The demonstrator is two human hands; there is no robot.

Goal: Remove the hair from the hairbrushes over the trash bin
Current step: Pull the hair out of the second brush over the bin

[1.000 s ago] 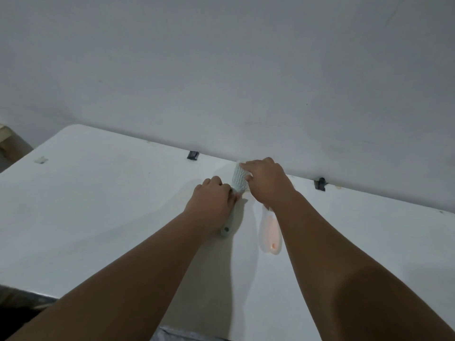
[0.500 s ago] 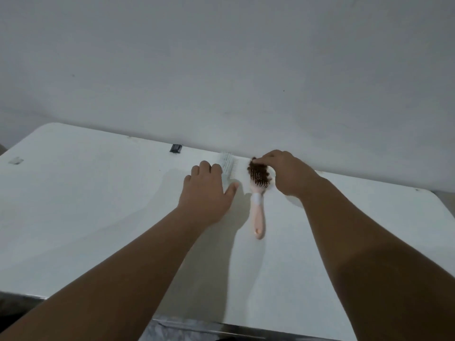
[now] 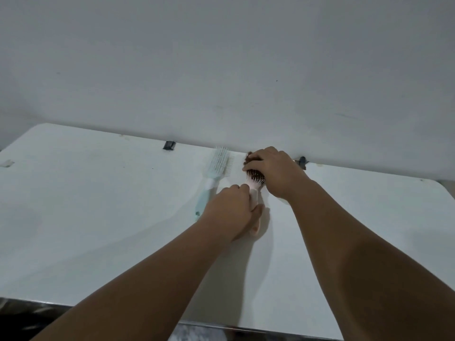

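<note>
As left hand [image 3: 231, 207] quits blue brush [image 3: 214, 173] to grip pink brush [image 3: 254, 185], right hand [image 3: 273, 168] pinches hair [image 3: 249, 156], half-hiding bristles [image 3: 259, 178].

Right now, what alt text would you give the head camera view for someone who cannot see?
Two hands work on a pink hairbrush on a white table: the left hand holds its handle, the right hand pinches brown hair at its bristles. A pale blue hairbrush lies beside them, untouched.

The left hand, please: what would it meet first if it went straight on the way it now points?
Probably the head of the pink hairbrush, whose handle the left hand grips; the right hand on the hair lies just beyond, depth unclear.
</note>
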